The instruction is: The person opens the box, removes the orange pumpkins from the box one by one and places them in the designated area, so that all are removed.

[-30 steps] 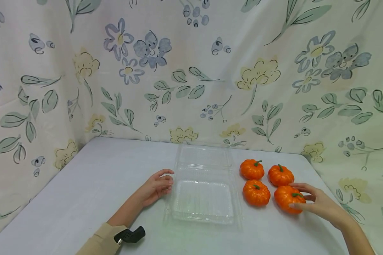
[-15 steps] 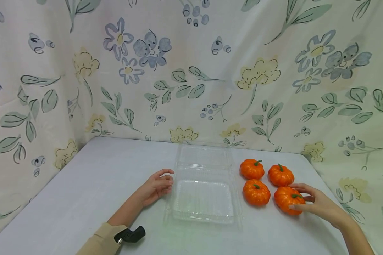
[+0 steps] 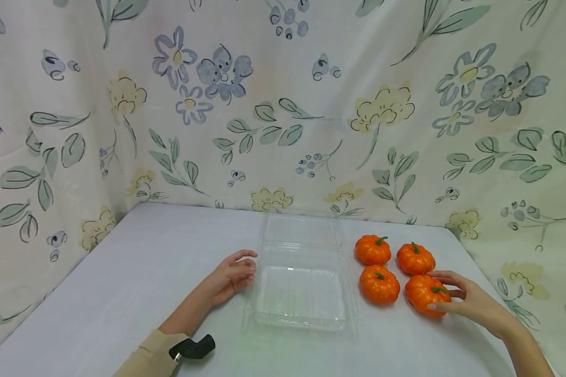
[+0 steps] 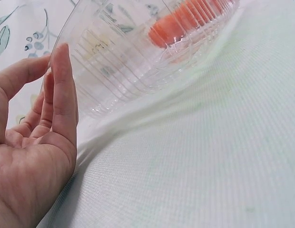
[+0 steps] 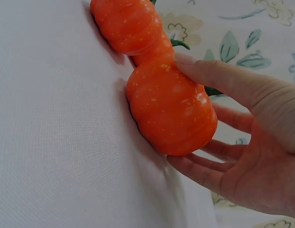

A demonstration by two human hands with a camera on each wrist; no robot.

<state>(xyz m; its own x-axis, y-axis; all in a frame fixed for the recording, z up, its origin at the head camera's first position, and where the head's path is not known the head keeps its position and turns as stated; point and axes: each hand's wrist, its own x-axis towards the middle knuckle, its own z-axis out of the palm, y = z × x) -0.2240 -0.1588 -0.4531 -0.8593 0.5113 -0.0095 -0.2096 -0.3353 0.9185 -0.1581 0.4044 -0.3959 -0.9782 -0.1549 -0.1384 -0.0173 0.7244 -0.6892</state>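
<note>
Around the nearest right pumpkin [image 3: 426,296], small, orange and green-stemmed, my right hand [image 3: 474,301] curves from its right side. The right wrist view has the thumb [image 5: 209,76] on the pumpkin's top side and fingers [image 5: 197,173] along its opposite side. My left hand [image 3: 231,277] is at the left rim of a clear plastic clamshell box [image 3: 302,319]. In the left wrist view its fingers [image 4: 63,99] are loosely bent, tips right at the rim of the box. The box stands with its lid [image 3: 302,231] folded back, and nothing lies inside.
Three more orange pumpkins sit beside the box: one at the back left [image 3: 371,251], one at the back right [image 3: 414,260] and one at the front left [image 3: 377,287]. A floral curtain [image 3: 283,104] hangs behind the white table [image 3: 146,272].
</note>
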